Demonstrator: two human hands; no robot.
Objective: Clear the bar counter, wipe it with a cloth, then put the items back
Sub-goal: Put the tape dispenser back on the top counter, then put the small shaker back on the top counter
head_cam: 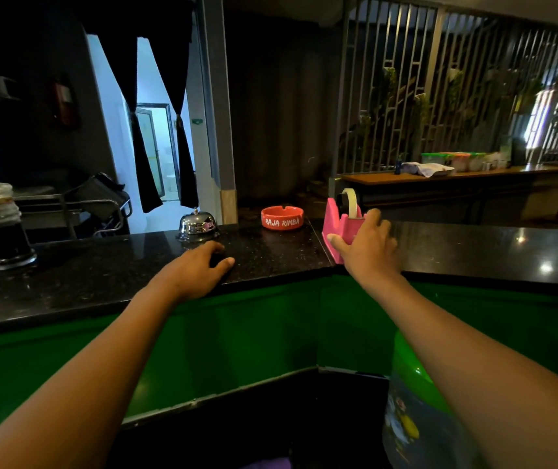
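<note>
Where the black counter [270,252] turns its corner, the pink tape dispenser [340,228] is grasped by the right hand [367,247], thumb curled round its near side. A small dark object, too dim to identify, is covered by the left hand [199,265], fingers curled. Farther off, a bell [197,225] and a red ashtray [282,217] are seen.
</note>
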